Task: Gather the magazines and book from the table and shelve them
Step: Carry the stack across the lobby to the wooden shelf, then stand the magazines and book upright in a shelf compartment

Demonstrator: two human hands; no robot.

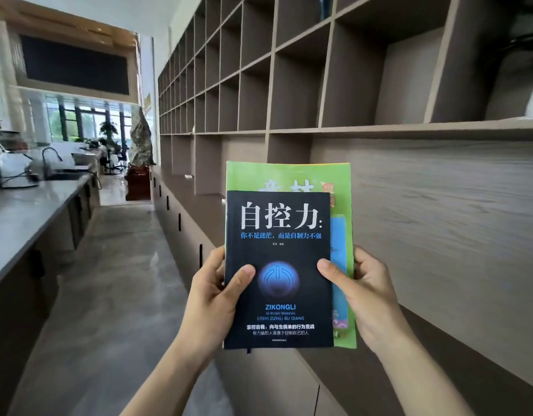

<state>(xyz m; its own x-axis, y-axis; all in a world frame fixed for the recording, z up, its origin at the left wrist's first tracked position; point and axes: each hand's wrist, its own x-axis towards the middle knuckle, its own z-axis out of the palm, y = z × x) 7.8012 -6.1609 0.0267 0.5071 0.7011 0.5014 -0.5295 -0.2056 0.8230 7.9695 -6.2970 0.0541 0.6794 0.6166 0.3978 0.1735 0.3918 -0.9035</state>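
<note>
Both hands hold a stack upright, black book [278, 270] in front of green magazine [289, 177].
Left hand [212, 292] grips the stack's left edge, thumb pressed on the book cover; right hand [366, 298] grips the right edge, thumb on the cover, fingers wrapped behind. Beyond and right of the hands, cubby shelf [298, 130] wall with cabinets below. Far left of the hands, grey tabletop [28, 208] with equipment.

A black book [278, 270] with white Chinese title characters and a glowing blue power symbol is standing upright, cover facing the camera. It is lying flat against a larger green magazine [289, 177], which is showing above and along its right side.
</note>
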